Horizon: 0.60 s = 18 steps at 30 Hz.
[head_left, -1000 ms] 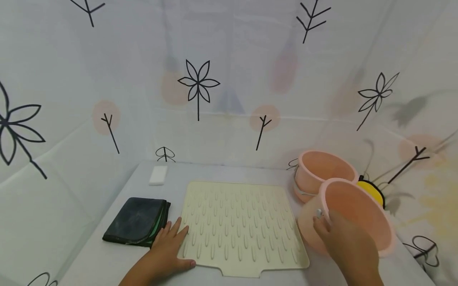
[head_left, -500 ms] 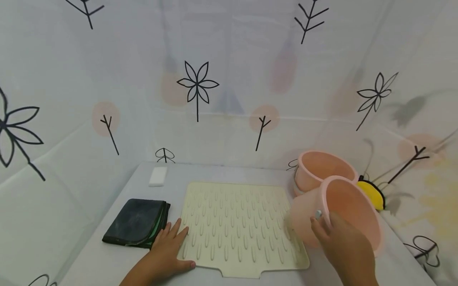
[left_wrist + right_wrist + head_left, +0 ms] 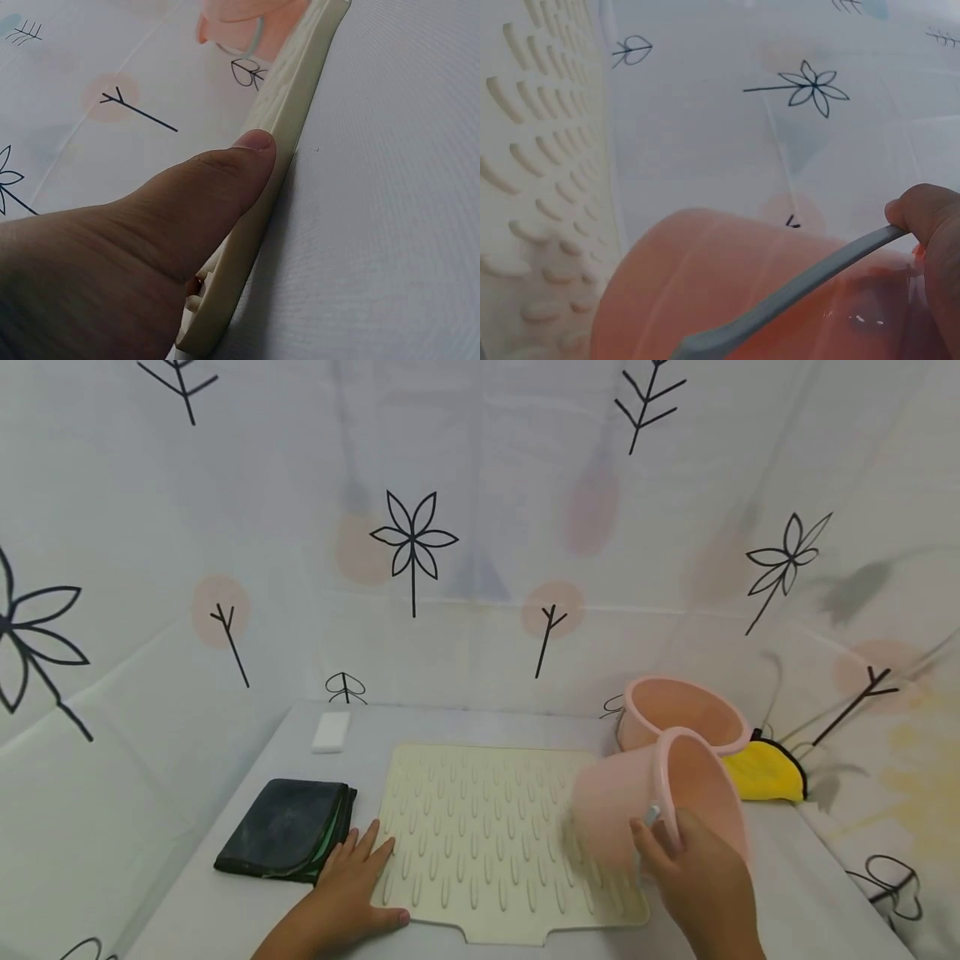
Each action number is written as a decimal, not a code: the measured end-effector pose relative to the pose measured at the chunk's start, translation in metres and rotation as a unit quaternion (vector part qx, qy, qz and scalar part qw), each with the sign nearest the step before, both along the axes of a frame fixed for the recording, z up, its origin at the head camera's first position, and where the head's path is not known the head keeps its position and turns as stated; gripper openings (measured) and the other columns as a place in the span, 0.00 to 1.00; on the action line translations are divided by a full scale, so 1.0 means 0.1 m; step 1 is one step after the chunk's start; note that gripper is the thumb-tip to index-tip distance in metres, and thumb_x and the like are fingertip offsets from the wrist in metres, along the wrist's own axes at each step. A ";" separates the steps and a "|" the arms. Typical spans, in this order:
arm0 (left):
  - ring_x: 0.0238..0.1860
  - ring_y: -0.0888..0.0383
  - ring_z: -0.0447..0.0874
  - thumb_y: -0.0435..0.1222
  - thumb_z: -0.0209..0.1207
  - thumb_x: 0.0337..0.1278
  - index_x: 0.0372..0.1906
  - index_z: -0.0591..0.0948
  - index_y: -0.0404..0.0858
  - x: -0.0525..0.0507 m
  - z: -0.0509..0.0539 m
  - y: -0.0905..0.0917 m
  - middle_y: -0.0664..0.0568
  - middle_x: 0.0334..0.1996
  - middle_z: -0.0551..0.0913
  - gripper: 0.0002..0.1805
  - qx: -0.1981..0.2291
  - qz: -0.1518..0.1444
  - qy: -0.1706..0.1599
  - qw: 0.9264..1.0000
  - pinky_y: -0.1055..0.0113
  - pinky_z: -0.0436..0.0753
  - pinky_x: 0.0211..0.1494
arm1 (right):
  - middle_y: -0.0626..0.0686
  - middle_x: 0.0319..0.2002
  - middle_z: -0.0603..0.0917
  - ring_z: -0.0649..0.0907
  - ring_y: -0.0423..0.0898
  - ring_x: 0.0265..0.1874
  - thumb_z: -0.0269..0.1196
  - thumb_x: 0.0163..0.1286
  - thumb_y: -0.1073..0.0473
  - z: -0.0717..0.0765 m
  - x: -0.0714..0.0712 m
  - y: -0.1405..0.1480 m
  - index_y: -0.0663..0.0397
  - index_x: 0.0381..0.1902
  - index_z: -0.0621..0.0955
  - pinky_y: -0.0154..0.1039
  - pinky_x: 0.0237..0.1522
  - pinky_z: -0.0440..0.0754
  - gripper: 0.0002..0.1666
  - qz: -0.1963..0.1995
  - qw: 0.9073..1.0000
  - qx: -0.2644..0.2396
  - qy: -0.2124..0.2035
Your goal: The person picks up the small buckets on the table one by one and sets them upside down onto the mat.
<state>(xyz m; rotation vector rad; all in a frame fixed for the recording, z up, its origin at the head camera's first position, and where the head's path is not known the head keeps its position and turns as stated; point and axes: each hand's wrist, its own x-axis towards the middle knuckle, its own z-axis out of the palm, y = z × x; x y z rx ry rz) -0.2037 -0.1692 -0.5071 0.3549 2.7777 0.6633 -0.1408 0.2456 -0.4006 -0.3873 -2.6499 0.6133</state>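
Note:
A cream drying board with rows of raised ridges lies flat in the middle of the table. My left hand rests on its left edge with fingers spread, and in the left wrist view the thumb touches the board's rim. My right hand grips the rim of a pink bucket. The bucket is tipped sideways over the board's right part, base to the left and mouth to the right. In the right wrist view its grey handle runs up to my right thumb. The fingers inside the bucket are partly hidden.
Behind the held bucket stands a second pink bucket. Beside it lies a yellow thing with a black edge. A dark folded item with a green inside lies left of the board, and a small white block sits at the back left.
My right hand has lifted the pink bucket and carried it left, from beside the board to over its right part, uncovering more of the yellow thing. My left hand stays put.

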 end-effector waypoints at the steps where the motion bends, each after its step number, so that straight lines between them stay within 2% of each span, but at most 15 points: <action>1: 0.81 0.24 0.42 0.67 0.76 0.39 0.78 0.68 0.36 0.00 0.00 0.00 0.32 0.83 0.52 0.63 0.001 0.001 -0.001 1.000 0.25 0.42 0.77 | 0.47 0.16 0.77 0.72 0.45 0.16 0.66 0.72 0.36 -0.01 0.00 -0.02 0.54 0.26 0.73 0.35 0.17 0.67 0.30 -0.001 1.000 -0.004 0.012; 7: 0.81 0.24 0.42 0.67 0.76 0.39 0.78 0.68 0.36 0.00 -0.02 0.00 0.32 0.83 0.52 0.63 0.000 -0.001 0.000 1.000 0.25 0.42 0.78 | 0.47 0.15 0.74 0.71 0.43 0.15 0.70 0.70 0.42 -0.09 -0.02 -0.11 0.55 0.26 0.74 0.33 0.15 0.68 0.27 -0.002 0.997 -0.025 0.071; 14: 0.81 0.23 0.42 0.67 0.76 0.39 0.78 0.68 0.36 0.00 -0.02 -0.01 0.32 0.82 0.52 0.63 0.000 -0.002 0.002 1.000 0.25 0.43 0.77 | 0.48 0.17 0.77 0.72 0.42 0.17 0.73 0.68 0.45 -0.14 -0.07 -0.19 0.55 0.26 0.78 0.31 0.16 0.70 0.23 0.006 0.991 -0.062 0.120; 18: 0.81 0.23 0.42 0.67 0.76 0.39 0.78 0.68 0.36 0.00 -0.01 -0.01 0.32 0.83 0.52 0.63 -0.001 -0.002 0.002 1.000 0.25 0.43 0.77 | 0.46 0.15 0.73 0.69 0.40 0.16 0.75 0.66 0.49 -0.15 -0.09 -0.25 0.52 0.23 0.75 0.32 0.16 0.67 0.23 0.019 0.986 -0.083 0.147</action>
